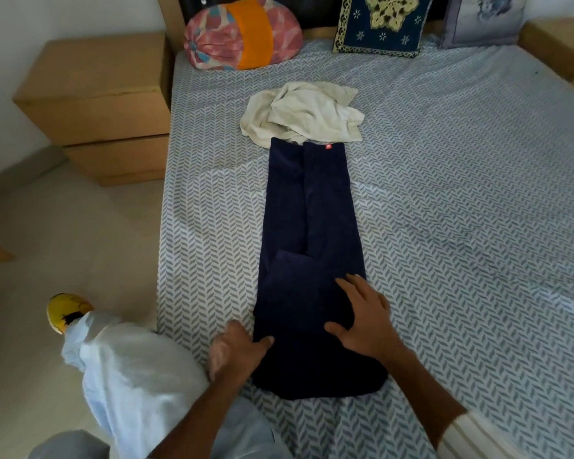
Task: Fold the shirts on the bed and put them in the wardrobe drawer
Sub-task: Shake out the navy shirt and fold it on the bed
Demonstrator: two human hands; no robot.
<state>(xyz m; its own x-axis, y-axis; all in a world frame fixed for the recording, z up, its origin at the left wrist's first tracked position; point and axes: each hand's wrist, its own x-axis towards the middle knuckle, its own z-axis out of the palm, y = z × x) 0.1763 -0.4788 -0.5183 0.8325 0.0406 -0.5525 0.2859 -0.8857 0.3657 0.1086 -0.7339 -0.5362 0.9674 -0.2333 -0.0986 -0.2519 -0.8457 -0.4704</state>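
Nearest the camera, a navy shirt (309, 260) is laid lengthwise on the bed (461, 200), already narrowed into a long strip with sides folded in. Its near left edge is pinched by the left hand (237, 347), thumb on top and fingers curled at the hem; the right hand (365, 321) is pressed flat on the near part, fingers spread, nothing grasped. The lengthwise fold-over is judged to be the step at hand. Risks: the tucked sides may spring open if the near end is lifted unevenly, since only one corner is gripped; the loose sleeve flap near the middle could bunch inside the fold; the strip could be skewed if the flat hand is released too early. A knee in pale trousers (130, 376) is set against the bed edge, a yellow slipper (67, 311) on the floor beside it. Farther up, a crumpled cream shirt (304, 114) is left unfolded, touching the navy shirt's far end, so it could be dragged or covered by the fold. Beyond, a round patterned bolster (242, 34), a dark blue cushion (381, 24) and a grey cushion (487, 19) are propped at the headboard; a wooden nightstand (96, 104) is seen left. No wardrobe drawer is visible.
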